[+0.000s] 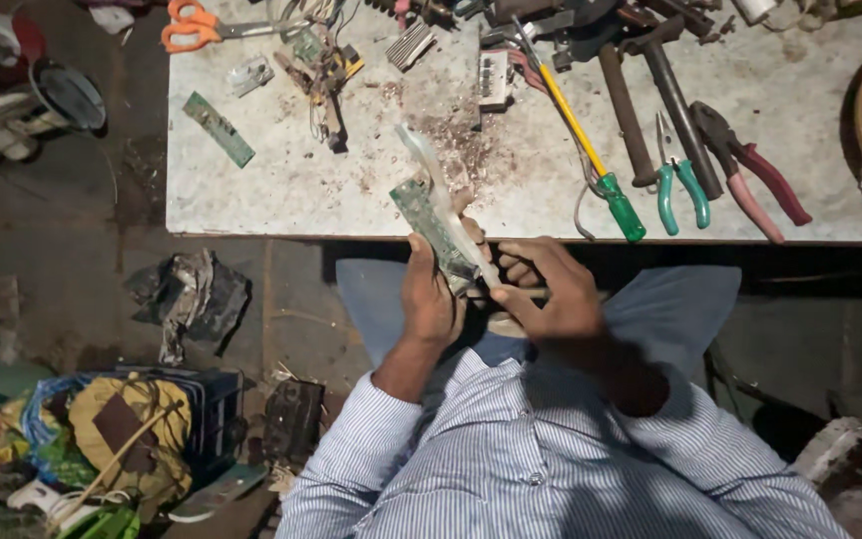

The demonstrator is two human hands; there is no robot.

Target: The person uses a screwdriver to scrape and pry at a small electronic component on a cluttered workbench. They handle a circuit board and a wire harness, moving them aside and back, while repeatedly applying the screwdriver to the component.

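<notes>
My left hand point(429, 299) grips a long green circuit board point(426, 218) by its lower end, holding it tilted up over the near edge of the worktable point(281, 190). A pale, translucent strip point(431, 170) lies along the board and sticks out past its top. My right hand point(551, 289) is closed around a thin tool whose handle point(541, 293) points right, its tip at the board's lower end. Both hands are above my lap, in front of my striped shirt.
On the table lie a green-handled screwdriver point(591, 165), green-handled pliers point(678, 185), red-handled pliers point(760, 180), hammers point(650, 90), orange scissors point(197, 28), a small green board point(218, 130), wire-strewn parts and brown dust. Rags, bags and clutter cover the floor at left.
</notes>
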